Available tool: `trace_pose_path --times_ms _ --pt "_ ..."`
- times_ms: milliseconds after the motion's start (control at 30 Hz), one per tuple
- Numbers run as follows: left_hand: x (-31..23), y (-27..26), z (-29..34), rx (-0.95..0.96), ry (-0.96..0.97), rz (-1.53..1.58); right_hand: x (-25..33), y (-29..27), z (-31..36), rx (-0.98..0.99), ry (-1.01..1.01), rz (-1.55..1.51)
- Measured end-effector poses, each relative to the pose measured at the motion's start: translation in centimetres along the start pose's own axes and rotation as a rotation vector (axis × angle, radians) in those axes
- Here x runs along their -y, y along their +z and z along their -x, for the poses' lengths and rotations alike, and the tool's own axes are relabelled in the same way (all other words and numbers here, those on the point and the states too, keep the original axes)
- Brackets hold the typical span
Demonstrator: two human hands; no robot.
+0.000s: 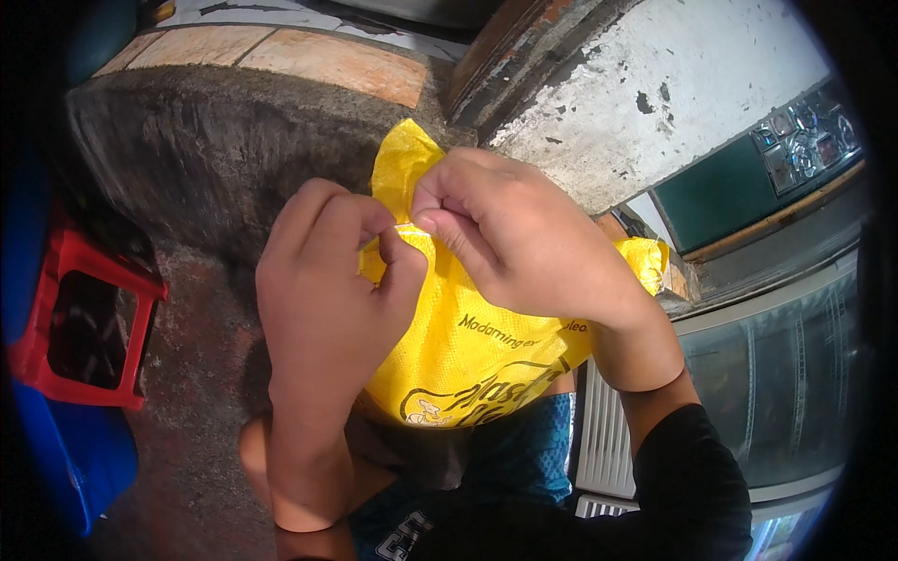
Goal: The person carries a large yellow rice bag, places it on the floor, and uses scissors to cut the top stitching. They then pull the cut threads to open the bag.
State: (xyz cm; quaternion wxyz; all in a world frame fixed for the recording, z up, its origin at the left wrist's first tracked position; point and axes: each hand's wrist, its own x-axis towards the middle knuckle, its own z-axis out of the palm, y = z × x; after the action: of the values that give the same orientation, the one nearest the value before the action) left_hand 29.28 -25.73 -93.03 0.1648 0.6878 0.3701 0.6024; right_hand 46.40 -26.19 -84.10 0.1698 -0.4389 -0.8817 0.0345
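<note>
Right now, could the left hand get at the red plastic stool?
Probably yes, perhaps leaning: nothing visible blocks the space between the left hand and the red plastic stool, but that hand is pinching the yellow woven bag.

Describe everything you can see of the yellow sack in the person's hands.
The yellow sack is bright and looks like woven plastic, printed with dark lettering and a small cartoon figure. Its body bulges, creased near the top, where a pale line like a seam shows. A flap stands up beyond the hands; another corner pokes out past the right wrist. It sits above the person's lap. Fingers of the left hand and right hand grip it at the seam.
</note>
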Motion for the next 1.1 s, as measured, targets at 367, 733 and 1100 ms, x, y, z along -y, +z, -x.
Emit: trace_pose_path --times_ms 367,733,1100 --pt "-0.1 -0.8 -0.4 0.036 0.080 0.067 0.0 -0.2 0.0 0.008 0.016 -0.021" --pt "-0.1 -1.8 -0.6 0.083 -0.020 0.161 0.0 -0.3 0.0 0.004 0.004 -0.028" --pt "0.7 -1.6 -0.6 0.075 -0.196 0.171 0.6 -0.4 0.1 -0.022 -0.002 0.015"
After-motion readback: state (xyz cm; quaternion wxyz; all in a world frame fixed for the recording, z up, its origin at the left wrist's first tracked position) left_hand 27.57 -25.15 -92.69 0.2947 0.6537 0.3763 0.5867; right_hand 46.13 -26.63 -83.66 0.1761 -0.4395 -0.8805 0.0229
